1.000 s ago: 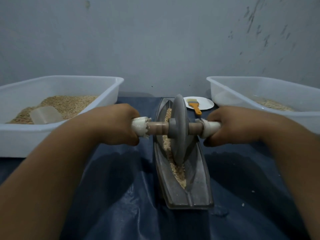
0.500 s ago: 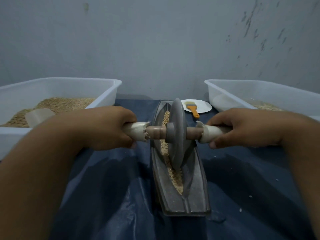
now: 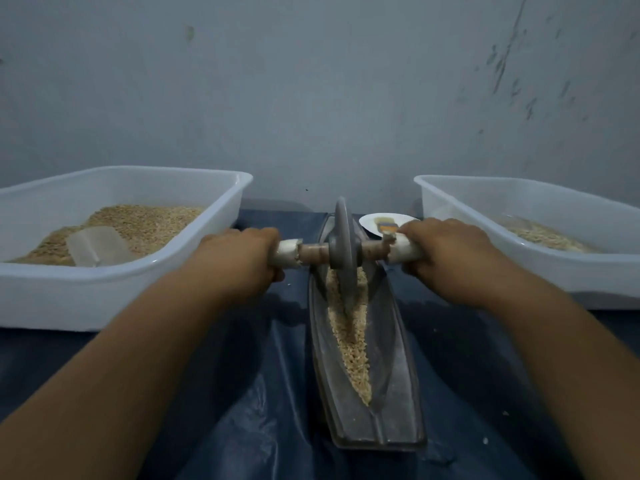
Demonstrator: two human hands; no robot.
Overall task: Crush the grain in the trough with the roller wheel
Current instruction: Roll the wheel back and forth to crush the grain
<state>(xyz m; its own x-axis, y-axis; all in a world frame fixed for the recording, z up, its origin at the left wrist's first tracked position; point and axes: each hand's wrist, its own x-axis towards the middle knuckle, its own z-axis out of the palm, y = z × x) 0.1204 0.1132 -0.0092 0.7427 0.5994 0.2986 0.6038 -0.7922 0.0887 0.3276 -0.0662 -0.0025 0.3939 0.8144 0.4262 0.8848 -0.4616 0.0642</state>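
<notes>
Since a second ago we have rolled the roller wheel [image 3: 343,252] toward the trough's [image 3: 398,358] far end at frame centre, left hand [image 3: 242,261] and right hand [image 3: 446,252] each gripping an axle handle, and uneven pressure could spill grain [image 3: 349,337].

Both forearms reach forward from the lower corners, converging toward the middle. The left hand [image 3: 239,261] lies knuckles up, its fingers curled down and around the white left end of the roller wheel's axle [image 3: 313,252], thumb tucked underneath. The right hand [image 3: 446,254] mirrors it, back of the hand upward, fingers wrapped over the white right end, thumb below. The 2 wrists sit level with each other, roughly straight in line with the forearms. Both arms are bare and nearly extended.
</notes>
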